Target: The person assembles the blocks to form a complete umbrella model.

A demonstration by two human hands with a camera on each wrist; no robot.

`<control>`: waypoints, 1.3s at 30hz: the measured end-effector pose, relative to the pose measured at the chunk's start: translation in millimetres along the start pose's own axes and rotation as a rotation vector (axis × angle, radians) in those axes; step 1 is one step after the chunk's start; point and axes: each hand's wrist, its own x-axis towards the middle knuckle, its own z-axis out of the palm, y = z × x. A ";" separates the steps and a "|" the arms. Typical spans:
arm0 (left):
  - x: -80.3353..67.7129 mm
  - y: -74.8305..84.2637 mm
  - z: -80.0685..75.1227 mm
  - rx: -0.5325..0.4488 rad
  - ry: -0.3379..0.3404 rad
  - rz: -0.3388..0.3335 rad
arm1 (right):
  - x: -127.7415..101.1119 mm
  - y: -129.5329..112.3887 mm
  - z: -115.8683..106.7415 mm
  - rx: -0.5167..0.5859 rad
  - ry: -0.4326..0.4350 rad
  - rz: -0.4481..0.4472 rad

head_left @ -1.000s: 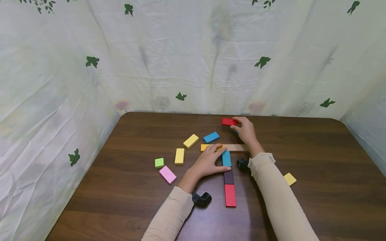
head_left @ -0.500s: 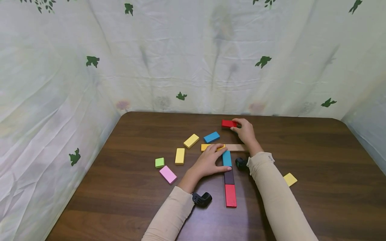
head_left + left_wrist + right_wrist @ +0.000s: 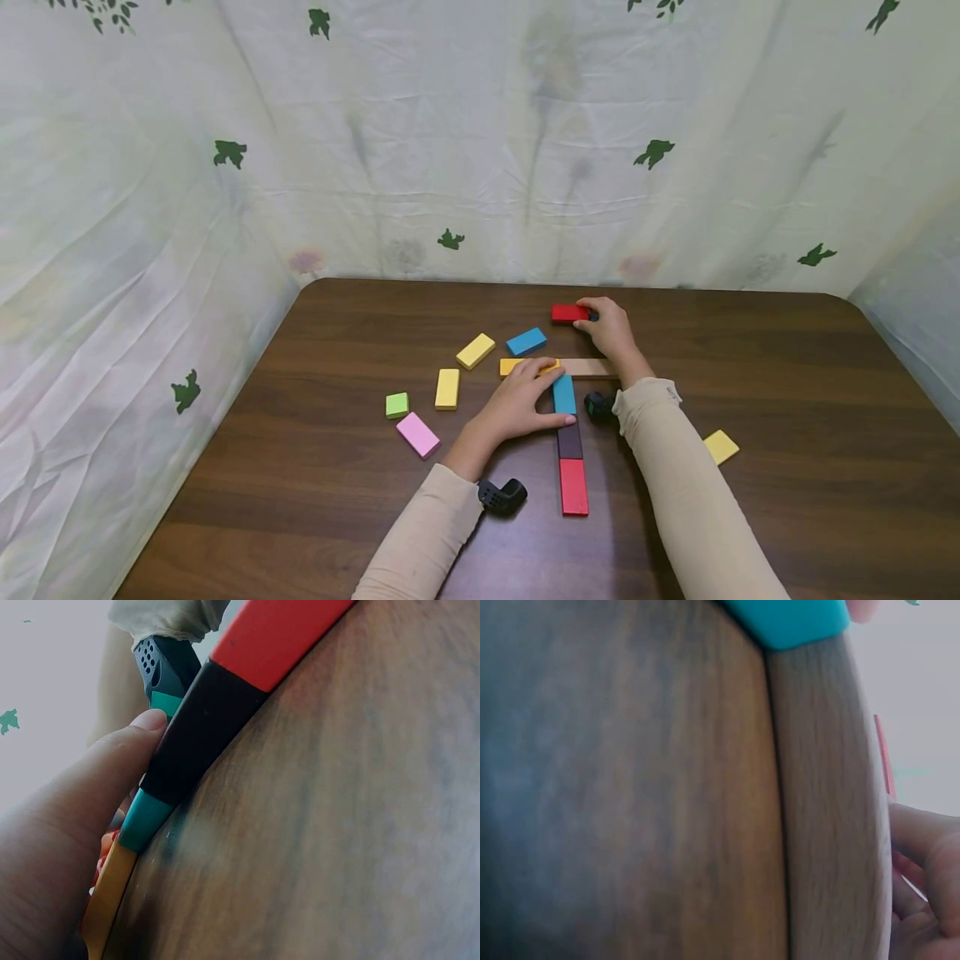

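Note:
My right hand [image 3: 613, 335] pinches the right end of a red block [image 3: 567, 314] between thumb and forefinger, near the table's far edge. A small dark blue patch shows between those fingers. With fingers spread, my left hand [image 3: 517, 402] rests over a T of laid blocks: fingertips on the orange block [image 3: 511, 367], thumb at the dark block [image 3: 570, 442]. A blue block [image 3: 564, 395] sits between them, and another red block [image 3: 573, 488] ends the stem. A plain wood block [image 3: 825, 787] continues the crossbar rightward, partly behind my right wrist in the head view.
Loose on the brown table [image 3: 285, 500] lie a blue block [image 3: 527, 340], an upper yellow block [image 3: 476, 352], a lower yellow block [image 3: 447, 389], a green block [image 3: 397, 406] and a pink block [image 3: 418, 435]. One more yellow block [image 3: 722, 447] lies beside my right sleeve.
My right hand has brought the red block slightly nearer, away from the table's far edge. The left hand and the laid blocks have stayed put.

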 end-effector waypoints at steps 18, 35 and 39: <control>0.0 1.7 -2.2 -0.005 -0.011 -0.006 | 1.4 1.9 -2.1 -0.012 -0.066 0.001; -0.4 1.5 -2.5 -0.012 -0.003 -0.003 | 0.0 1.5 -6.9 0.193 -0.045 0.071; -0.3 1.5 -2.7 -0.009 0.002 0.001 | -2.3 -1.1 -13.4 0.248 -0.015 0.055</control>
